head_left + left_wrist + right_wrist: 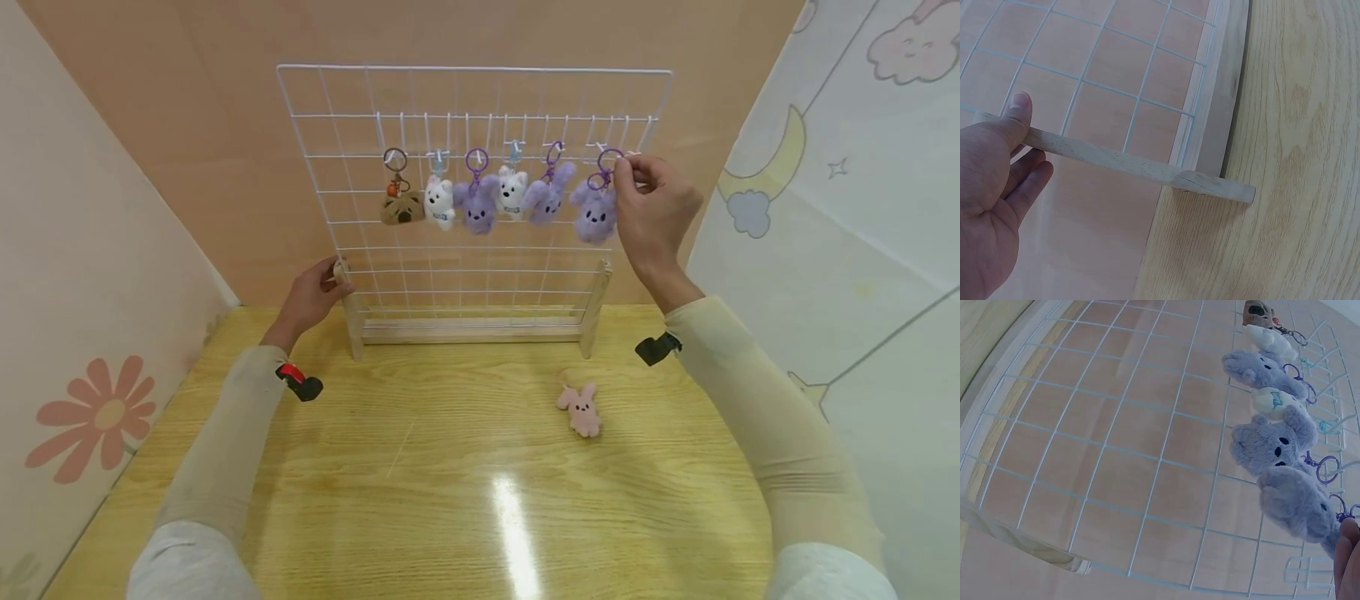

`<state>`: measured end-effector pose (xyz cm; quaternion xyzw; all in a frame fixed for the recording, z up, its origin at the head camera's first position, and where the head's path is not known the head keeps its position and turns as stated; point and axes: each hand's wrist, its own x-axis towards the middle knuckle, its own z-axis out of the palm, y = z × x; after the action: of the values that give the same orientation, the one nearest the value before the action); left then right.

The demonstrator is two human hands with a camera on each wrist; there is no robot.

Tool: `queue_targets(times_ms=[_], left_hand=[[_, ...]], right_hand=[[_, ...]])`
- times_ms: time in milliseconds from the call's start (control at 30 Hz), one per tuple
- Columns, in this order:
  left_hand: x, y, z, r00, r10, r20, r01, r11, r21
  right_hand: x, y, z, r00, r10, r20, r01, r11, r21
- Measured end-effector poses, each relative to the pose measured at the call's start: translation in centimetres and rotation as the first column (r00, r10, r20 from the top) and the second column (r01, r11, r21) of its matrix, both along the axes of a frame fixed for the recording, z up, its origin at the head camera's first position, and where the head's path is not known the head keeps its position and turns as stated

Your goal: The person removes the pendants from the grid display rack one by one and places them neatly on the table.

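Note:
My right hand (660,208) pinches the purple ring of the rightmost purple plush bunny keychain (596,218), close to a hook at the right end of the white wire rack (480,68). In the right wrist view, the fingertips (1349,540) of that hand show at the lower right, beside the same bunny (1294,503). With thumb and fingers on either side, my left hand (311,296) grips the top of the stand's left wooden post (1129,164).
From hooks to the left hang a brown plush keychain (402,207), two white ones (438,202) and two purple bunnies (477,206). A pink bunny keychain (582,410) lies on the wooden table (420,500). Printed walls (862,167) stand at both sides.

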<state>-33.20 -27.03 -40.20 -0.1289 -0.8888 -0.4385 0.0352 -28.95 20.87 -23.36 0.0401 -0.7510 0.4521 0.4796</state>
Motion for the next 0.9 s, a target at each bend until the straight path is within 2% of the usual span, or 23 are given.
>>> queue_targets(times_ms=[433, 900], left_hand=[[0.0, -0.1, 0.1, 1.0, -0.014, 0.001, 0.014, 1.0, -0.008], [-0.1, 0.0, 0.1, 1.0, -0.018, 0.022, 0.018, 1.0, -0.003]], right_hand=[[1.7, 0.1, -0.6, 0.998, 0.063, 0.004, -0.063, 0.998, 0.012], [4.2, 0.4, -4.1, 0.995, 0.099, 0.026, -0.101, 0.992, 0.07]])
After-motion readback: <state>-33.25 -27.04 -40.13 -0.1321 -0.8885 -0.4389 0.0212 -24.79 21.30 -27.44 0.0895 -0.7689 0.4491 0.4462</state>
